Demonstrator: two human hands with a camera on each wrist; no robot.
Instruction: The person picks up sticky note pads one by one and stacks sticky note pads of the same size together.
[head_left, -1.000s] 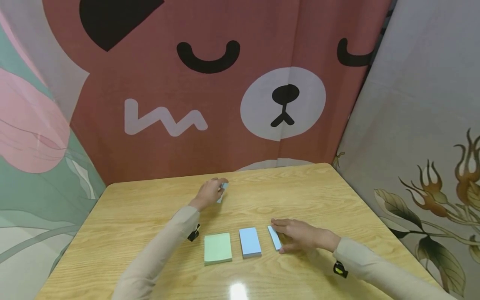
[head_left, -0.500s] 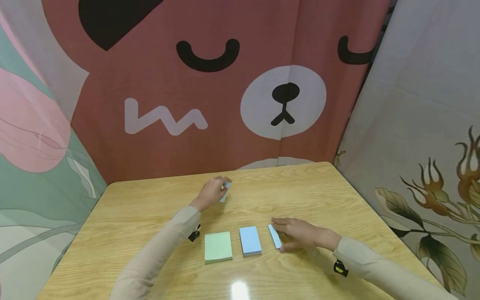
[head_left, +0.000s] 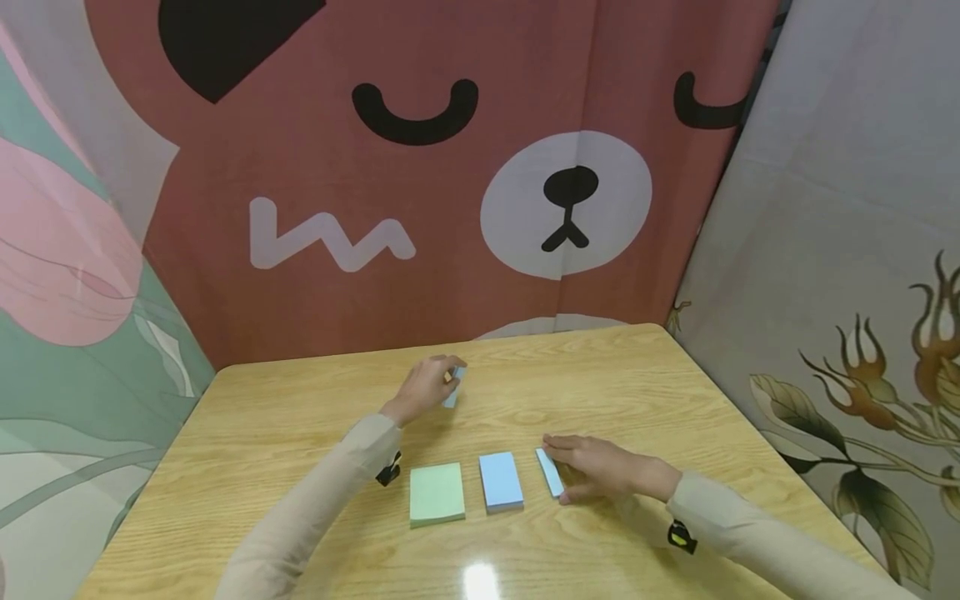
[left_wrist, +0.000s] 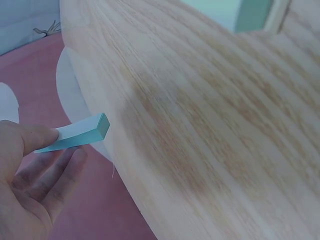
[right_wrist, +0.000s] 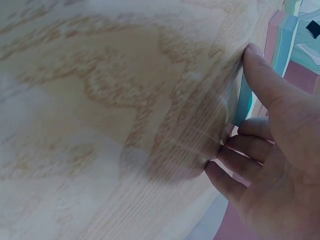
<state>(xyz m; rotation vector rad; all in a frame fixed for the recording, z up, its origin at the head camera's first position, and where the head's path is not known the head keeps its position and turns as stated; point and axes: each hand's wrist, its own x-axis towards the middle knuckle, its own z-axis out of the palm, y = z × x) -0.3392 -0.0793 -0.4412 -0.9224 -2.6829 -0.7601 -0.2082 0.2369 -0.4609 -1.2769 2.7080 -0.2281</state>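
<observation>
My left hand is over the far part of the table. It pinches a narrow light-blue sticky note pad between thumb and fingers; the left wrist view shows this pad tilted, its end pointing away from the fingertips. My right hand rests on the table at the right, thumb and fingers at the two ends of another narrow light-blue sticky note pad. Part of that pad shows between thumb and index finger in the right wrist view. The other fingertips touch the wood.
To the left of the right hand lie a blue sticky note pad and a larger square green sticky note pad, in a row on the wooden table. A curtain with a bear's face hangs behind the far edge.
My left hand has shifted a little to the right with the narrow pad still pinched in it. The right hand and the pads on the table have stayed put.
</observation>
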